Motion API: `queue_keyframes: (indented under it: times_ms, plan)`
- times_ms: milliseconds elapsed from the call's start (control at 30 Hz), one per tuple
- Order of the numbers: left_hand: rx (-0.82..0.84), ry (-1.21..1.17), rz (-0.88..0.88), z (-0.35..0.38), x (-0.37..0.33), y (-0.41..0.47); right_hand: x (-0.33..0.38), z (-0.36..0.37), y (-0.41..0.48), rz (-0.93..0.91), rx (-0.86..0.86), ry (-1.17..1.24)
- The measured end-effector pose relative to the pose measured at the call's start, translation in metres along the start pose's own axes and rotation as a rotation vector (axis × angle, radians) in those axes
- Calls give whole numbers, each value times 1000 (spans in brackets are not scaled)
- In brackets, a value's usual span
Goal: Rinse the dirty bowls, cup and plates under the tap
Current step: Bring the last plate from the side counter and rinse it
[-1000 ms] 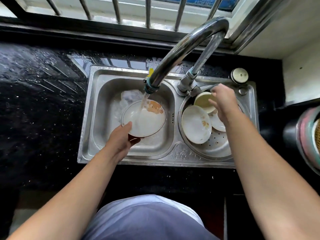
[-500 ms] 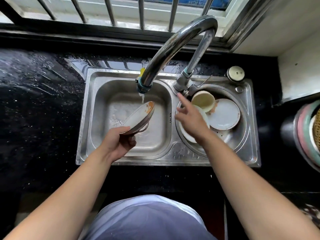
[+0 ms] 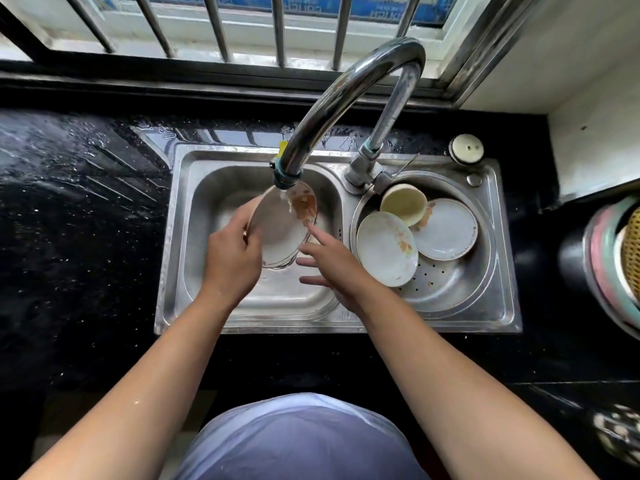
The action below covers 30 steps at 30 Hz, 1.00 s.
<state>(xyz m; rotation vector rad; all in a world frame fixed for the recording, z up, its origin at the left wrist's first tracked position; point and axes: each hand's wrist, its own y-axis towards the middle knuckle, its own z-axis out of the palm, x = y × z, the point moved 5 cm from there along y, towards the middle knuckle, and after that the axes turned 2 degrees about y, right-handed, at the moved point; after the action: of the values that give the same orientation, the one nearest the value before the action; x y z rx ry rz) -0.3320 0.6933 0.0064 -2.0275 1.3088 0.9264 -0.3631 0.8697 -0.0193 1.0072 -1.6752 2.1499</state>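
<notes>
Left hand (image 3: 232, 259) gripped the stained plate (image 3: 282, 233) under the tap (image 3: 287, 174) over the left basin, right hand (image 3: 329, 263) spread open, forefinger at its rim; rinse underway, next likely rubbing off the brown residue.

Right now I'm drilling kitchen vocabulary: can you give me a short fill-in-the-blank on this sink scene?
1. The left hand holds a plate under the ____.
2. That plate is over the ____ basin of the sink.
3. The cup sits in the ____ basin.
4. The right hand's fingers are ____.

Missing: tap; left; right; spread
</notes>
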Motion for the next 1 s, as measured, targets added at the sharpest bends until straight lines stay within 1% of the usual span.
queue_keyframes:
  times_ms: [67,133,167,200,233,267,333,400,433,500,600,667,733,800,900,933,967,1000]
  plan:
    - [11,71,118,-1,-9,-2,0,3,4,-20,4,73]
    - [9,76,117,-2,-11,-1,2,-1,9,-40,-62,165]
    - [-11,47,71,-3,-7,-1,3,-6,10,-50,-118,186]
    - [-35,-12,-19,-5,0,1,5,-11,10,-63,-174,175]
    - [-43,-115,-152,-6,9,2,7,-16,9,-85,-210,136]
    - [-21,-278,-315,-4,19,3,10,-20,7,-112,-218,78]
    - [64,-649,-640,10,35,-1,18,-21,1,-170,-155,-19]
    - [138,-836,-854,26,46,-10,24,-17,-9,-230,-85,-66]
    - [196,-898,-928,33,49,-15,26,-15,-14,-260,-74,-93]
    - [370,-1065,-1025,48,49,-26,25,-14,-22,-285,-85,-141]
    - [654,-1309,-1099,66,41,-41,14,-21,-31,-200,-143,-117]
    - [783,-1374,-1111,77,36,-52,7,-31,-37,-144,-181,-105]
    - [873,-1322,-1087,88,32,-63,4,-44,-43,-110,-231,-116]
    - [846,-1104,-1004,101,32,-68,3,-57,-50,-66,-278,-189]
    - [752,-634,-707,118,27,-68,-3,-85,-58,11,-352,-456]
    - [741,-540,-609,124,21,-68,-7,-97,-62,37,-370,-514]
    - [744,-485,-537,130,13,-68,-12,-111,-66,63,-389,-518]
    - [754,-467,-501,136,6,-70,-18,-127,-70,86,-407,-499]
